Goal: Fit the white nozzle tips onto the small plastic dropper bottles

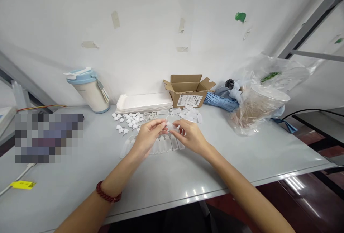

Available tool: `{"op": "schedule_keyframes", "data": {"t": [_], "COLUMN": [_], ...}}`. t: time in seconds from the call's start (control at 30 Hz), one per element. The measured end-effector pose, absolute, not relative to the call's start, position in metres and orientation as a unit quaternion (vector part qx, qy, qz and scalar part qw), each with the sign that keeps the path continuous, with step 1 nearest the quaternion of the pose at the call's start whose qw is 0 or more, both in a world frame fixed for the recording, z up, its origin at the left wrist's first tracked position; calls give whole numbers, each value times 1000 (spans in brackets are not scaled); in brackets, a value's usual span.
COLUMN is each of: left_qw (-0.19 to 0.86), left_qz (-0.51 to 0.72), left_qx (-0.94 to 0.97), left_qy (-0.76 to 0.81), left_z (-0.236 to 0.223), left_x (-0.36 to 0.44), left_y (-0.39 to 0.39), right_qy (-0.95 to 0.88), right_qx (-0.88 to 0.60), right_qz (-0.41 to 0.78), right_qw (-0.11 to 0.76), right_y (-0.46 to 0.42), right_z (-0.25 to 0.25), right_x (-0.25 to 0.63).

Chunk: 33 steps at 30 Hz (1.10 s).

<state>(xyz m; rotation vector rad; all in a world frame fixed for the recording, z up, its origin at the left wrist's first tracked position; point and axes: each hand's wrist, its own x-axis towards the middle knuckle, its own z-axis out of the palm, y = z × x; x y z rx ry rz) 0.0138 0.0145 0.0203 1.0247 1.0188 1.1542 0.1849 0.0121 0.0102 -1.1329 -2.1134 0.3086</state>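
Over the middle of the table, my left hand (147, 135) is closed, pinching a thin white cord (167, 117) at its fingertips. My right hand (192, 136) faces it, thumb and fingers closed on a small translucent plastic piece (170, 125). The fingers partly hide how cord and piece meet. Below the hands lies a row of flat translucent plastic pieces (162, 144), some with cord loops. White caps with thin tips (133, 120) are scattered to the left. Loose cords (151, 116) lie behind the hands, and a pile of translucent pieces (191, 114) sits behind the right one.
A stack of white flat packs (145, 102) and an open cardboard box (188, 98) stand by the wall. To the left are a tumbler (92, 91) and a pixelated object (48, 138). Blue cloth (221, 100) and a plastic-wrapped spool (258, 107) are at right.
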Motion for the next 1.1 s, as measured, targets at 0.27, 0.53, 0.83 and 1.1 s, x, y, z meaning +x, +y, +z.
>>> {"op": "schedule_keyframes", "data": {"t": [0.27,0.53,0.83,1.1], "left_qw": [576,507,149,61], "left_qz": [481,456,425,359], "left_qx": [484,579,788,864], "left_qy": [451,447,419,347], "left_z": [24,16,10,1], "left_x": [18,17,18,28], "left_y": [11,15,5,7], "right_qy": [-813,-827,-790,-748], "right_qx": [-434,-418,-483,-549], "right_qz": [126,138,166,212], "right_qw": [366,349,340,306], "right_y": [14,12,12,13], "right_z": [9,5,11,16], "right_x": [186,184,183,185]}}
